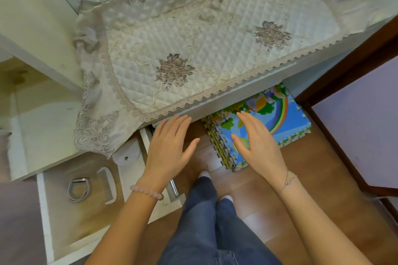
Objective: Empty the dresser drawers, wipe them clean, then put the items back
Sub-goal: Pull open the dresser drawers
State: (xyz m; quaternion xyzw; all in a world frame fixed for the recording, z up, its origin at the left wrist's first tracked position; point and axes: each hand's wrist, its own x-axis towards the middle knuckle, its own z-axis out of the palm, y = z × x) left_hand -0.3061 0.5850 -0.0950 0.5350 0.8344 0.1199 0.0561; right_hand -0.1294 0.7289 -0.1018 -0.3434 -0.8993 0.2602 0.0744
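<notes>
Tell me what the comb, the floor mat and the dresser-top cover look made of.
Comb: likely white plastic, smooth, moulded teeth. Floor mat: apparently foam, printed, interlocking jigsaw edges. Dresser-top cover: quilted cream fabric, slight sheen, embroidered flowers, lace trim.

Brown wooden floor (312, 168) carries a colourful foam mat (286, 122); at right, perhaps a lilac bed (355, 131).

You have in view: one open drawer (44, 211) holding one comb (107, 186) and one grey ring-shaped band (79, 190); one quilted lace cloth (193, 49); two hands, left hand (170, 148) and right hand (258, 146); two bracelets, one bead bracelet (146, 191) and one chain bracelet (286, 183); foam mats (288, 118), stacked, count unclear.
</notes>
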